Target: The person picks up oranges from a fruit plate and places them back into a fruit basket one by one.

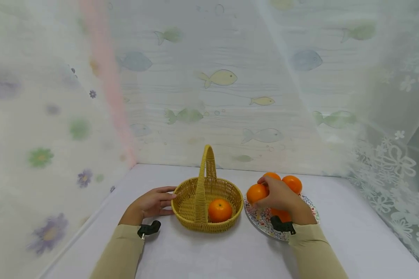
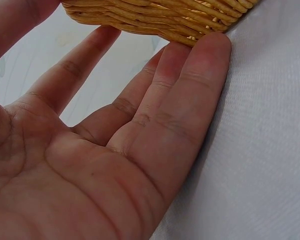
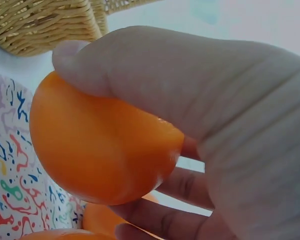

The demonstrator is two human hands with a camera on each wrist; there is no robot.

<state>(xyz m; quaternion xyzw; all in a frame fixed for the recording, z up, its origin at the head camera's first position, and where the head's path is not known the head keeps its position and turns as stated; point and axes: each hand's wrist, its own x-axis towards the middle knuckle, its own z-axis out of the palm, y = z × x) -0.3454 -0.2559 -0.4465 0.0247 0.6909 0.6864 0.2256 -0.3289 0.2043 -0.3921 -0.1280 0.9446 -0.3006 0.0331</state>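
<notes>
A yellow wicker basket (image 1: 206,228) with a tall arched handle stands in the middle of the table, one orange (image 1: 220,210) lying in its right half. My left hand (image 1: 153,202) rests against the basket's left side, fingers extended; in the left wrist view the fingertips (image 2: 210,52) touch the lower weave. On the right, my right hand (image 1: 281,197) grips another orange (image 3: 100,145) between thumb and fingers, over the left part of a patterned plate (image 1: 262,224). Beneath and behind that hand, several more oranges (image 1: 292,184) lie on the plate, some partly hidden.
A white cloth (image 1: 209,255) covers the table. Sheer curtains (image 1: 230,108) printed with fish and flowers hang close behind it and along both sides. The basket's handle (image 1: 200,186) rises well above its rim, and the plate sits just right of the basket.
</notes>
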